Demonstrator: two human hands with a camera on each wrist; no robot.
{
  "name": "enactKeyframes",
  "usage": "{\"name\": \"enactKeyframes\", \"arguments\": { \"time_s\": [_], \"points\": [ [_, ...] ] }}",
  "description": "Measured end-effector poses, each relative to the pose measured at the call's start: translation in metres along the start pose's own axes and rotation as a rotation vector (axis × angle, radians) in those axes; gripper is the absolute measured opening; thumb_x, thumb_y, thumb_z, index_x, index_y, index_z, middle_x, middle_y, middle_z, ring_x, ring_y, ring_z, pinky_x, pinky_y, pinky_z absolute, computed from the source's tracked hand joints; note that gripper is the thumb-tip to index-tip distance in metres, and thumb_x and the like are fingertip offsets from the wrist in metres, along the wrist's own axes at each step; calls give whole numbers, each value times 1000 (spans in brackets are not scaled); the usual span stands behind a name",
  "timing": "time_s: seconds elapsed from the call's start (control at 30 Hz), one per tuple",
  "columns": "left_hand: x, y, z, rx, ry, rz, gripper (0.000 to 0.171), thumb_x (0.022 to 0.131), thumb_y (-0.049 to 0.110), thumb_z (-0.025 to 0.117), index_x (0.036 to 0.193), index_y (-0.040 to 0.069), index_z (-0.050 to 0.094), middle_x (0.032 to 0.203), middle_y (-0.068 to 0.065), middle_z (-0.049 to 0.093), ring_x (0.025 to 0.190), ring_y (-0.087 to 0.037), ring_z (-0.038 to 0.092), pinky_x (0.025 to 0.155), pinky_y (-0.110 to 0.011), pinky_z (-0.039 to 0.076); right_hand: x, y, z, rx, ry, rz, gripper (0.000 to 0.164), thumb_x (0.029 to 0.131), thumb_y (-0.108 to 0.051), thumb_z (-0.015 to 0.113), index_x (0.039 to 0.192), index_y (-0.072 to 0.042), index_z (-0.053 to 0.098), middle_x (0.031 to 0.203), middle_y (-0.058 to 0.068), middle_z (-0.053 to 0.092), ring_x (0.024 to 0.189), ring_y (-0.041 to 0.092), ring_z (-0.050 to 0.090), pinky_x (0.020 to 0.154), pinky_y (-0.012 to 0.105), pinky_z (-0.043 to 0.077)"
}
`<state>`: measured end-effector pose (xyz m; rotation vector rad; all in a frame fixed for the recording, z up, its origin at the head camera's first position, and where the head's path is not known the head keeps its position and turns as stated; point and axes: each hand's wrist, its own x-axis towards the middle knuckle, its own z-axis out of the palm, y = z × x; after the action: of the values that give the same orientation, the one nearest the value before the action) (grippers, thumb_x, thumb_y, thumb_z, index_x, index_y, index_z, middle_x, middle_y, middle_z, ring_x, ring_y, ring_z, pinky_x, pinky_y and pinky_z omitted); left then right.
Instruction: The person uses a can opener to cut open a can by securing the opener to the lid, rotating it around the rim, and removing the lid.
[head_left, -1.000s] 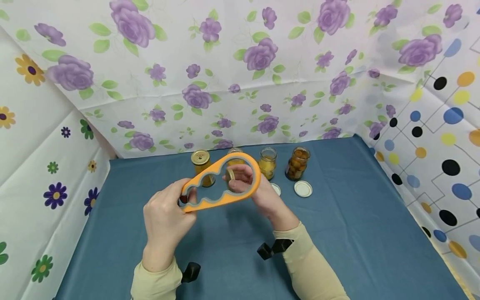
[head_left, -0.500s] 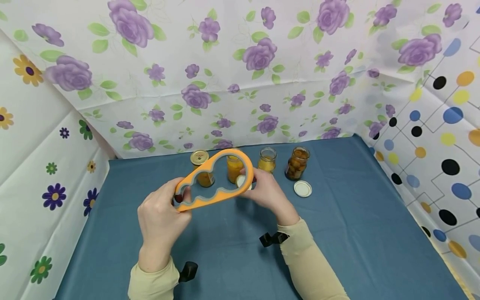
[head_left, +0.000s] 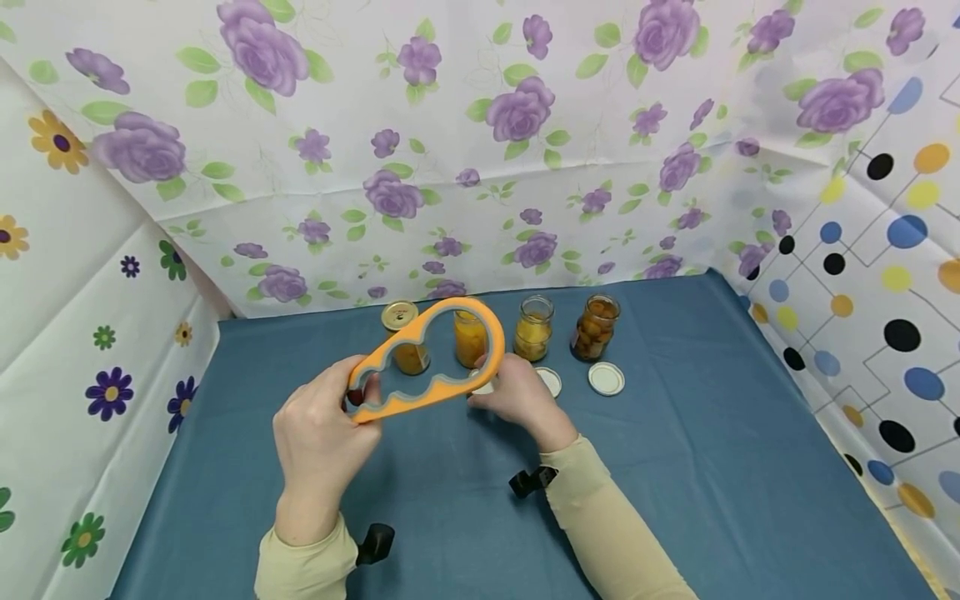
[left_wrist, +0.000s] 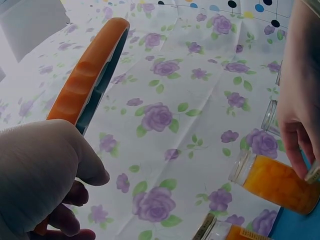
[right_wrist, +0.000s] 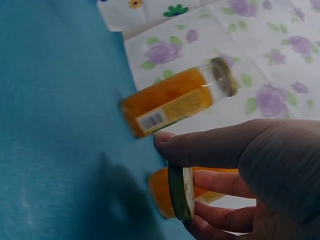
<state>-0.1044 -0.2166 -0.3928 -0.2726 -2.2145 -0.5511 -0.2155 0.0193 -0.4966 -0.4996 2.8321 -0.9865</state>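
Note:
My left hand (head_left: 322, 433) grips the narrow end of an orange jar opener (head_left: 497, 337) with a grey scalloped inner edge, held up over the table. My right hand (head_left: 528, 400) pinches a round metal jar lid (right_wrist: 178, 192) between thumb and fingers. In the head view the lid's pale inside shows, low in front of an uncapped jar of orange pieces (head_left: 469, 340), which appears through the opener's loop. Left of it stands a similar jar (head_left: 411, 358) with its gold lid on. In the right wrist view the lid overlaps an orange-filled jar.
To the right stand two uncapped jars, one with yellow contents (head_left: 532, 337) and one with brown round pieces (head_left: 595, 335). Before them lie two lids, white side up, one partly behind my right hand (head_left: 551, 382) and another lid (head_left: 606, 378). Flowered sheets (head_left: 465, 208) border the blue cloth (head_left: 712, 467).
My right hand has turned the lid from gold side showing to pale inside showing and lowered it toward the cloth. My left hand has shifted slightly left with the opener.

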Motion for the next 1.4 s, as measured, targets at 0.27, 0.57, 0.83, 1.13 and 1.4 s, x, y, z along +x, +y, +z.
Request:
{"name": "enactKeyframes", "arguments": {
  "time_s": [0.27,0.57,0.83,1.13,1.4],
  "points": [
    [0,0,0,-1,1,0,18,88,16,61,99,7,72,70,-5,67,50,-17,53,43,-38,46,0,4,13,-60,2,-4,46,70,-31,89,109,-21,67,103,-3,64,93,17,58,83,42,51],
    [1,0,-1,-4,8,8,18,88,15,61,98,7,72,69,-5,66,49,-18,53,43,-38,46,-1,5,18,-98,9,17,45,71,-34,89,108,-22,68,103,-4,63,96,18,56,83,43,52],
    [1,0,-1,-1,-6,7,18,88,16,60,99,7,72,70,-6,66,49,-17,52,42,-38,46,0,5,25,-118,28,19,49,70,-37,89,111,-20,68,108,0,62,102,23,55,92,47,47],
    [0,1,-1,-3,-10,2,19,88,16,60,99,7,72,70,-5,67,49,-17,53,42,-37,45,2,7,28,-69,45,37,54,68,-41,90,112,-19,66,111,1,61,104,25,53,94,47,44],
    [1,1,-3,-1,-5,6,19,88,16,61,100,6,72,70,-6,67,49,-18,52,43,-38,46,1,9,29,-60,67,21,55,66,-47,89,109,-20,67,108,-1,60,103,22,52,91,46,46]
  ]
}}
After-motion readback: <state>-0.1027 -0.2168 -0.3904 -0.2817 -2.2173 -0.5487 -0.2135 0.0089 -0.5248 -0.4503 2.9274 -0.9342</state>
